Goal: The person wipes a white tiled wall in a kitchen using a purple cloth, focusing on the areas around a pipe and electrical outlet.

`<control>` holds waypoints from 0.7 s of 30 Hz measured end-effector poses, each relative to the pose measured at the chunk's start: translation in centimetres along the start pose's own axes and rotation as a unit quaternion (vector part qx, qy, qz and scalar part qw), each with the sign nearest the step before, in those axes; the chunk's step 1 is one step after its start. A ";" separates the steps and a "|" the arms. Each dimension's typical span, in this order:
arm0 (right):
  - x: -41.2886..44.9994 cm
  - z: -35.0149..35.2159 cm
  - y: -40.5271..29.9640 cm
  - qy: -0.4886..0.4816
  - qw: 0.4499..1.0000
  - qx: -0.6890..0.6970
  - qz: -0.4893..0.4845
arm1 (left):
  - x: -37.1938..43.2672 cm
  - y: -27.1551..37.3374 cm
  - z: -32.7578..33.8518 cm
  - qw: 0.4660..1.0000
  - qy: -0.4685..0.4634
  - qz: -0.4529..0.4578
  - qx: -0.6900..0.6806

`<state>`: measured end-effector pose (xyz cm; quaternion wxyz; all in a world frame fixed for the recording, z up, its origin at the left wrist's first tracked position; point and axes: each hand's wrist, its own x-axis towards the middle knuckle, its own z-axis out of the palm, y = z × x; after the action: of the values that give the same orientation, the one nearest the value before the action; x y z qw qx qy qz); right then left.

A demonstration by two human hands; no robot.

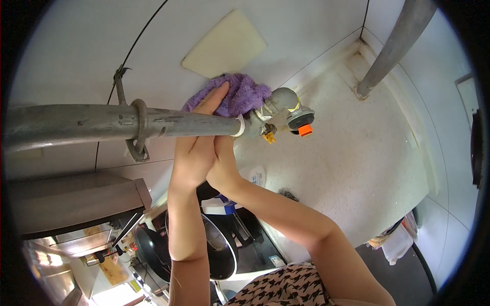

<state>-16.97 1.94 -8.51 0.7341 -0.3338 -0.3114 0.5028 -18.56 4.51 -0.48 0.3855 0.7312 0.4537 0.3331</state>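
Note:
A purple terry cloth (245, 93) is pressed against the white wall around a metal pipe (183, 121) and its fittings. My left hand (195, 153) passes behind the pipe, and its fingers lie on the cloth, pinning it. Beside it, touching it, is my right hand (225, 164); its fingers are hidden behind the pipe, so its hold cannot be told. Right of the cloth, the pipe's end carries a small valve with a yellow handle (269, 137) and a round fitting with an orange cap (305, 130).
A pale panel (226, 46) is on the wall. A range hood (76, 202) juts out at left. Below are a black pan (222, 244), a wok (151, 248) and a blue-and-white bottle (218, 206). A second pipe (394, 49) meets the speckled countertop (344, 164), where a scouring ball (288, 194) lies.

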 end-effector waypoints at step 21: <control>0.6 0.8 -3.1 0.034 0.996 0.041 -0.075 | -0.6 0.9 0.0 0.982 0.054 -0.013 -0.180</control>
<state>-15.78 1.77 -5.43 0.7928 -0.2963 -0.2895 0.4471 -18.40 3.64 0.23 0.4900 0.6249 0.4157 0.4434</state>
